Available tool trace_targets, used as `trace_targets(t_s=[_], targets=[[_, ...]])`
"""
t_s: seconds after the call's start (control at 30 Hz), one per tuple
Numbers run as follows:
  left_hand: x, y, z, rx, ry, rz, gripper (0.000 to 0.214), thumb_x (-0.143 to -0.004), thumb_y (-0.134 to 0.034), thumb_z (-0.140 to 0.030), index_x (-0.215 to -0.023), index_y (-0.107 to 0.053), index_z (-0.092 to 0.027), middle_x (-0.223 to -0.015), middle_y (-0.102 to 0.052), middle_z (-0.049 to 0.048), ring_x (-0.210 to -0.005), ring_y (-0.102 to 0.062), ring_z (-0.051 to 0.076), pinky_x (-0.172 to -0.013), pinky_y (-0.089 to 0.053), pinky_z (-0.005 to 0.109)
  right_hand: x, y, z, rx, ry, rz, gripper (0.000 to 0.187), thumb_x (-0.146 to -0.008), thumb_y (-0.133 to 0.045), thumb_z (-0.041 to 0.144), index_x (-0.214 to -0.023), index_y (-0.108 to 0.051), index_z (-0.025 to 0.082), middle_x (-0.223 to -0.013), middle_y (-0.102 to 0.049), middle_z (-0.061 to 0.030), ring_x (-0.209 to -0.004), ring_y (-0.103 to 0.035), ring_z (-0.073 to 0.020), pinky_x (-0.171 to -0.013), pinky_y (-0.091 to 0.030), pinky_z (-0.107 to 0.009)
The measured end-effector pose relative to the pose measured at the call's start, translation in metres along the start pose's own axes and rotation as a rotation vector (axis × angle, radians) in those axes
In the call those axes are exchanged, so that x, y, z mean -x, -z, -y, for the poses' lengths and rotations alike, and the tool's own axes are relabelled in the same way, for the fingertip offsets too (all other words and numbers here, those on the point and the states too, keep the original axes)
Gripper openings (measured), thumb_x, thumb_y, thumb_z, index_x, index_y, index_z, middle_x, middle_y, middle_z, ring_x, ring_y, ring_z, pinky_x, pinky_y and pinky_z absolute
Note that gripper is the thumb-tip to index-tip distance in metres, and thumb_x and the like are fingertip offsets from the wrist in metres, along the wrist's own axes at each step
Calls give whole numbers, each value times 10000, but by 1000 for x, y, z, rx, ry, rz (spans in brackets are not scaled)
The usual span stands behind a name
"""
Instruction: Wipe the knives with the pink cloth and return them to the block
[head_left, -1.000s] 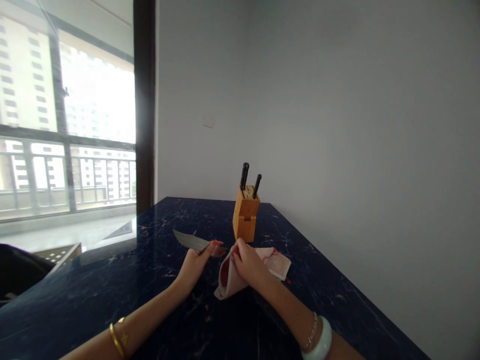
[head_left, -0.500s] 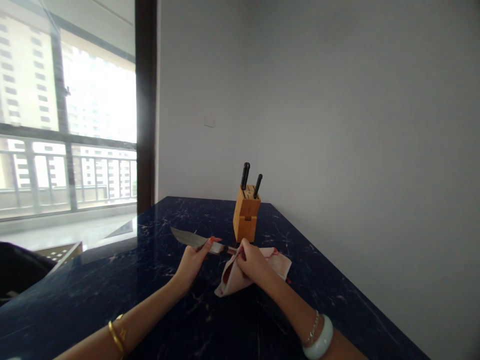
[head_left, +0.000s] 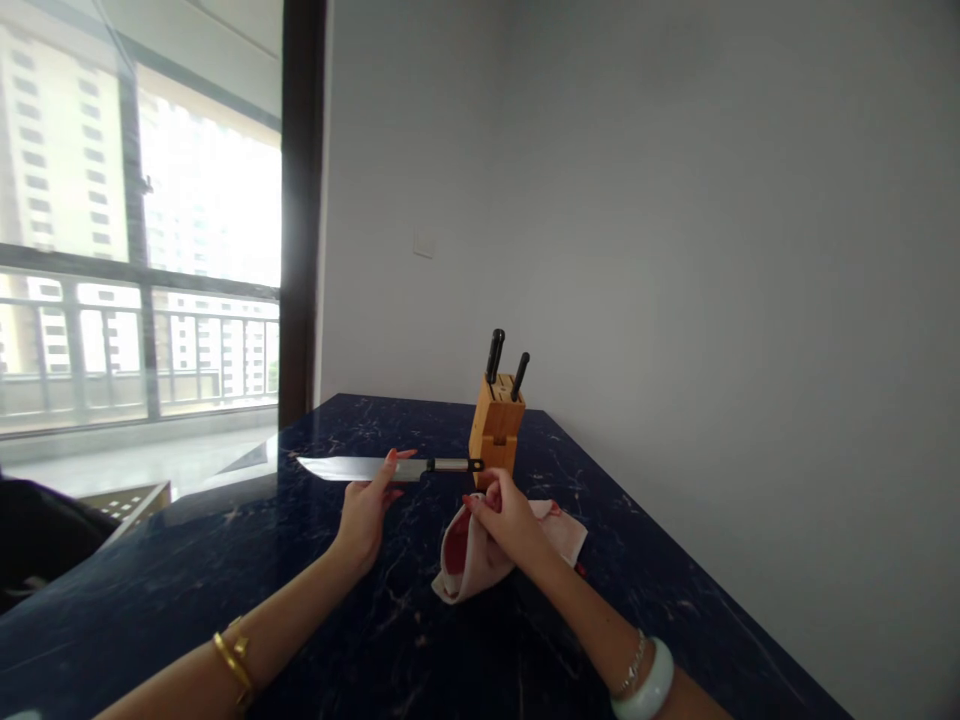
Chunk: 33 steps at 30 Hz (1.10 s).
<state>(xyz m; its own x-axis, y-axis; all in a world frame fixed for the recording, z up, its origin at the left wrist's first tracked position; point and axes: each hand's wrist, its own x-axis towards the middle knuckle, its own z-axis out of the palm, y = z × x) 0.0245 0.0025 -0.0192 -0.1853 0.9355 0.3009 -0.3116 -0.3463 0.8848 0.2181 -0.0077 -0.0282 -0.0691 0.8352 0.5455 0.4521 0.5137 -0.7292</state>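
Observation:
A large kitchen knife (head_left: 337,468) is held level above the table, its tip to the left and its black and silver handle to the right. My left hand (head_left: 367,505) pinches the blade near the handle between thumb and fingers. Just below the handle's end, my right hand (head_left: 502,508) grips a pink and white cloth (head_left: 476,565), which hangs in folds down to the table. Behind the handle stands a wooden knife block (head_left: 499,420) with two black-handled knives in its top.
The dark blue marbled table (head_left: 405,620) runs back to a grey wall (head_left: 675,250). At the left are a window (head_left: 210,240) and a black object (head_left: 45,540) beside a perforated light-coloured panel (head_left: 131,503).
My left hand has moved the knife left and up, turning it level. Its handle has come away from the cloth, which stays in my right hand.

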Motion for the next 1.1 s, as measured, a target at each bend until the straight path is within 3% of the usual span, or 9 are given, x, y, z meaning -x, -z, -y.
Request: trace_targets(t_s=[0.07, 0.17, 0.3, 0.43, 0.57, 0.7, 0.83, 0.93, 1.1], targets=[[1, -1, -2, 112, 101, 83, 389, -695, -538, -425, -1005, -581, -195, -905, -635, 29, -781, -560, 130, -572, -392, 176, 0, -2, 11, -280, -125, 66, 424, -694, -540, 382, -1052, -405, 201, -632, -469, 42, -547, -449, -97, -525, -363, -220], [4, -4, -1, 214, 278, 248, 359, -729, -522, -382, -1045, -549, -216, -828, -644, 22, -736, -570, 107, -599, -407, 178, 3, -5, 30, -681, -230, 203, 429, -703, -540, 385, -1072, -406, 210, -633, -502, 37, -515, -453, -79, -501, -356, -205], [11, -12, 0, 227, 397, 394, 338, -757, -485, -390, -1051, -532, -228, -906, -628, 33, -813, -562, 125, -651, -411, 202, 6, -4, 47, -831, -188, 217, 326, -690, -569, 361, -968, -510, 200, -638, -542, 12, -552, -485, -90, -522, -371, -213], [19, -18, -1, 203, 385, 515, 309, -749, -497, -397, -950, -578, -177, -884, -617, 49, -685, -541, 95, -623, -394, 200, -6, 16, 56, -764, -113, 9, 283, -679, -566, 400, -853, -564, 177, -502, -451, 50, -402, -350, -51, -380, -256, -186], [25, -20, 1, 28, 360, 667, 321, -681, -583, -379, -883, -605, -130, -676, -583, 15, -451, -395, 34, -460, -288, 169, -34, 68, 64, -672, 56, -308, 271, -687, -540, 434, -704, -560, 164, -465, -366, 72, -363, -227, -28, -358, -188, -186], [26, -21, 9, -101, 277, 704, 335, -703, -532, -424, -773, -603, -104, -536, -526, -2, -378, -283, 21, -382, -131, 178, -67, 124, 71, -305, 177, -564, 353, -713, -472, 490, -670, -552, 149, -508, -447, 38, -389, -318, -49, -381, -226, -196], [22, -20, 15, -133, 181, 624, 376, -749, -449, -446, -696, -598, -105, -451, -487, -13, -352, -247, 26, -378, -96, 190, -99, 152, 78, 150, 330, -793, 435, -744, -395, 517, -686, -585, 131, -600, -548, -21, -548, -477, -117, -533, -336, -241], [18, -17, 16, -106, 182, 561, 402, -757, -419, -461, -655, -594, -114, -396, -449, -25, -346, -273, 35, -385, -130, 184, -117, 158, 82, 299, 369, -804, 460, -769, -345, 516, -708, -590, 131, -614, -560, -37, -594, -499, -141, -579, -348, -258], [10, -11, 17, -41, 187, 494, 422, -752, -402, -480, -638, -588, -120, -388, -446, -25, -343, -309, 41, -391, -173, 179, -133, 162, 82, 341, 401, -757, 475, -778, -318, 521, -731, -585, 131, -652, -569, -48, -610, -505, -141, -596, -355, -257]])
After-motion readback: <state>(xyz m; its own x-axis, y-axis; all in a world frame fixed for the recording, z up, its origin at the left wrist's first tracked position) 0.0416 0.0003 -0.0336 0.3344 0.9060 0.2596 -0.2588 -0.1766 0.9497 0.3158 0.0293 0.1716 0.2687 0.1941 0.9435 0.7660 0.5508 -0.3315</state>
